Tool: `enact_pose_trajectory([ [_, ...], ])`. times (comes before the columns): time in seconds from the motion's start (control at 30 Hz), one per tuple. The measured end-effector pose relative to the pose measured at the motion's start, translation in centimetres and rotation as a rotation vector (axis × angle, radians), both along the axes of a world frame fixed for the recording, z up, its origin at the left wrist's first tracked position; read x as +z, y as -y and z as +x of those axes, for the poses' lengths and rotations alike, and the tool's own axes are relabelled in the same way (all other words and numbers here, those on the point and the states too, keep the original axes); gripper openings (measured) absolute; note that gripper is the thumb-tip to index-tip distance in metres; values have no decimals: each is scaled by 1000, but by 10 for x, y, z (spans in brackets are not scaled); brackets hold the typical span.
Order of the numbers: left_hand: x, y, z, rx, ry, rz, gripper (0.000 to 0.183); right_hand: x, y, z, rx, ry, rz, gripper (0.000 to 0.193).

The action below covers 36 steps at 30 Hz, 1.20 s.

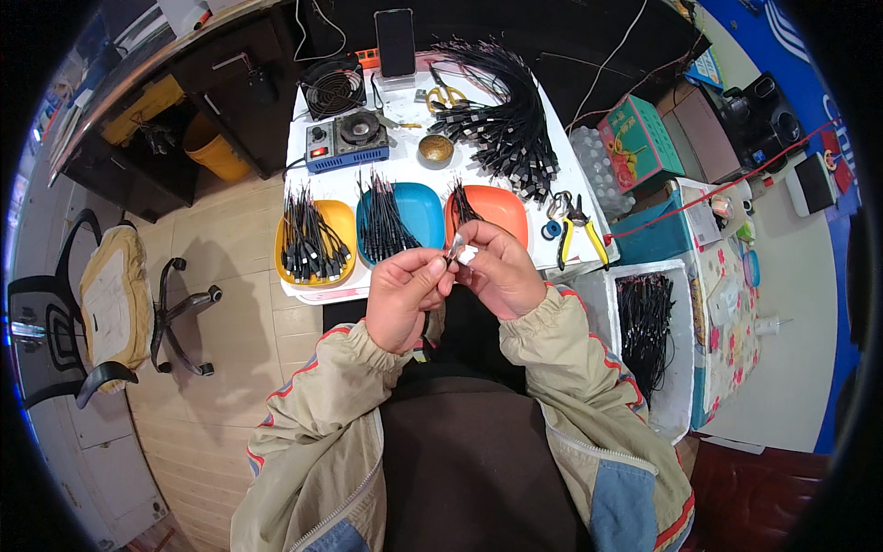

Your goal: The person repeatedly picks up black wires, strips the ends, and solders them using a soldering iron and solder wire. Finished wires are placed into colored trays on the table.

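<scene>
Both hands meet in front of my chest, just off the table's near edge. My left hand [402,293] is closed in a pinch on a short black cable [450,261], mostly covered by the fingers. Facing it, my right hand [508,279] is closed on a small white piece [468,254] with a silvery bit beside it; what exactly these are is too small to tell. Beyond the hands stand a yellow tray [344,214] and a blue tray [425,210], both with black cables. An orange tray [509,210] behind my right hand has fewer cables.
A large bundle of black cables [524,138] lies at the back right. A blue soldering device [348,147], a small bowl [435,149], a fan [333,90] and a phone [395,46] stand behind the trays. Yellow-black pliers [579,230] lie right, above a cable-filled white box [679,396].
</scene>
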<state>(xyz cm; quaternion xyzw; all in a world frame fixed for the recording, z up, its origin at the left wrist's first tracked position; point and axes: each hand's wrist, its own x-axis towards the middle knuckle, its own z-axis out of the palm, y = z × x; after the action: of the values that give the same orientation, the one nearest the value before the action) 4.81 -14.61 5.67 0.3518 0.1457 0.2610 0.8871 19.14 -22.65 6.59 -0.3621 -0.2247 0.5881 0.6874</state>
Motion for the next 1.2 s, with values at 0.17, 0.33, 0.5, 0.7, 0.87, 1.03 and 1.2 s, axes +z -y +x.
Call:
enact_pose_trajectory([
  [0.17, 0, -3, -1, -59, -44, 141, 15, 7, 2, 9, 109, 46, -18, 14],
  [0.33, -5, -8, -4, -142, -141, 321, 17, -10, -4, 20, 220, -126, -8, 18],
  [0.5, -16, -8, 4, -113, -143, 309, 14, -34, -8, 28, 363, -427, -62, 21],
  [0.7, -26, -22, 14, -91, -122, 196, 14, -57, -79, 165, -204, 770, -420, 11],
  [0.87, -31, -23, 17, -98, -122, 210, 14, -96, -151, 263, -451, 1604, -811, 30],
  [1.03, -33, -30, 13, -78, -128, 183, 13, -83, -153, 265, -269, 1371, -881, 30],
  [1.2, -23, -37, 21, -36, -130, 84, 13, -31, -80, 186, -361, 323, -348, 12],
])
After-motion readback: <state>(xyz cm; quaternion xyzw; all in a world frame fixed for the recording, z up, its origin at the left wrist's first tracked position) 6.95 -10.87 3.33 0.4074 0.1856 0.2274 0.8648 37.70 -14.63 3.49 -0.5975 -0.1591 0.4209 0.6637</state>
